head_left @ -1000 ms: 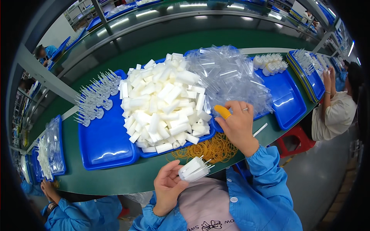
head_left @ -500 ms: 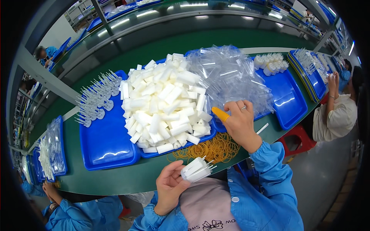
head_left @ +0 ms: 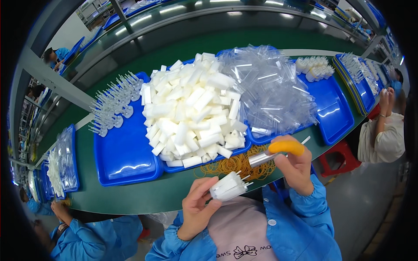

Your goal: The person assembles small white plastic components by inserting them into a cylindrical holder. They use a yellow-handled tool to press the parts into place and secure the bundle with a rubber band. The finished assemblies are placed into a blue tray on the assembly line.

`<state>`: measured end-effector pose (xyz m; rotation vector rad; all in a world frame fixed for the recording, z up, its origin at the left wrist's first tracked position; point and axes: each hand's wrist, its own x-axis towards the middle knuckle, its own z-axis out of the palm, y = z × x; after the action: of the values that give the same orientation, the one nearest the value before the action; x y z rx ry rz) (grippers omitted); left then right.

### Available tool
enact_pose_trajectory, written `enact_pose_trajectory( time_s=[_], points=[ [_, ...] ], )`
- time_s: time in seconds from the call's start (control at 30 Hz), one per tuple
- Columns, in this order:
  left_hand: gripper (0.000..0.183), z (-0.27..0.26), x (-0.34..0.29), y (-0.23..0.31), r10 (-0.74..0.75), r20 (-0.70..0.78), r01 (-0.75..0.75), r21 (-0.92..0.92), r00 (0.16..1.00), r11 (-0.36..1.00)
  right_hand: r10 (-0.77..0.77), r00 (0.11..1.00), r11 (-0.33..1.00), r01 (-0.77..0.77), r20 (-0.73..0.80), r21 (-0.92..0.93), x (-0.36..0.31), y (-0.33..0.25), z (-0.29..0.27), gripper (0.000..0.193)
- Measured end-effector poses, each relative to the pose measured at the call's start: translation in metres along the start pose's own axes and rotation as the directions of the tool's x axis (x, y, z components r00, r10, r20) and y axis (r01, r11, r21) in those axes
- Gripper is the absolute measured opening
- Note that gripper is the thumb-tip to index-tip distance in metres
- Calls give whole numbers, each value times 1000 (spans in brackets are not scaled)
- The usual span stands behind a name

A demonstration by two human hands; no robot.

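Observation:
My left hand (head_left: pixel 201 205) is closed around a white plastic piece with thin prongs (head_left: pixel 229 186), its prongs pointing to the right. White blocks or sleeves seem to sit among the prongs. To the right, my right hand (head_left: pixel 296 166), a yellow finger cot (head_left: pixel 286 147) on one finger, pinches a shiny clear plastic sleeve (head_left: pixel 260 159). That sleeve is above a heap of rubber bands (head_left: pixel 226 167), apart from the white piece. Farther back lie a pile of clear plastic sleeves (head_left: pixel 270 89) and a pile of white foam blocks (head_left: pixel 191 113), each on a blue tray.
At left, a blue tray (head_left: pixel 126 161) carries rows of white pronged parts (head_left: pixel 114 104). Another blue tray (head_left: pixel 333 108) at right bears white assembled pieces (head_left: pixel 314 68). A thin white stick (head_left: pixel 306 140) lies near the green table's edge. Co-workers sit on both sides; a red stool (head_left: pixel 339 158) stands at right.
My right hand has come back from the clear sleeve pile toward me, now with a sleeve pinched in it. My left hand still holds the white pronged piece, shifted slightly right.

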<state>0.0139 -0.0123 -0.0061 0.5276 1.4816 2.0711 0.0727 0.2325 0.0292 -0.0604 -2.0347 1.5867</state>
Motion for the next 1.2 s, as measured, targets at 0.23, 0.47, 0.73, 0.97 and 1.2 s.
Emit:
enact_pose_trajectory(
  time_s=[0.23,0.47,0.73,0.97,1.2],
  points=[
    [48,1,-2,8,37,50,-39,41,998,998,9,984,999,-17,179,41,-4,-12,4,18],
    [48,3,-4,11,-1,76,1,0,997,1000,-120,954,992,105,274,67,-5,-8,6,20],
    [50,2,-8,19,-6,24,0,240,1000,971,58,969,997,-70,242,45,-9,-19,8,30],
    [46,7,-3,36,92,87,-121,448,992,886,115,978,991,-126,172,54,-14,-23,13,33],
    [43,7,-1,35,58,112,-97,376,992,921,154,981,977,-169,118,133,-21,-20,16,33]
  ],
)
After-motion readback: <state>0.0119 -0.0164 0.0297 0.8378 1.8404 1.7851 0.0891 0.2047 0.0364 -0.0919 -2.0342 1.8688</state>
